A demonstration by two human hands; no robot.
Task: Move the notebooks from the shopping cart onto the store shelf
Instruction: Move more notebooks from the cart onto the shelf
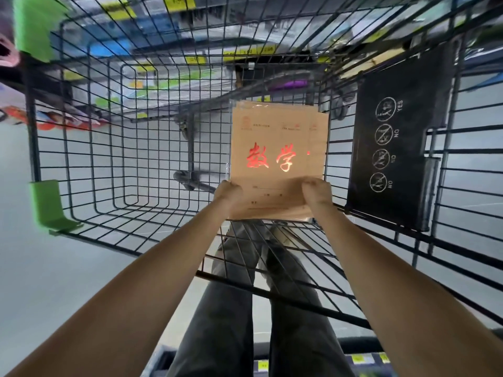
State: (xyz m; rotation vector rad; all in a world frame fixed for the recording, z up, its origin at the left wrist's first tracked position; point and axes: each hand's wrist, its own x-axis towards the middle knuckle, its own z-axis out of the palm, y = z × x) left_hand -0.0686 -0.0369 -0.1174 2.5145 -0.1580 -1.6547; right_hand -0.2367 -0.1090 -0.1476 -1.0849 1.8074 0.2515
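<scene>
With our left hand [228, 192] and right hand [317, 192] gripping the near edge of the notebooks [277, 156] inside the cart [81, 148], we judge the wrapped stack light, floppy, slippery.

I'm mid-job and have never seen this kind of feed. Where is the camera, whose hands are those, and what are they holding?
There is no machine here. One wide-angle camera sits on a person's head and looks down into a wire shopping cart. The two bare arms are that person's own. The left hand and right hand each grip the near edge of a stack of tan notebooks with red characters on the cover. A black safety placard is on the cart wall to the right. The person's legs show through the mesh. The blurred yellow price tags beyond belong to store shelves.
</scene>
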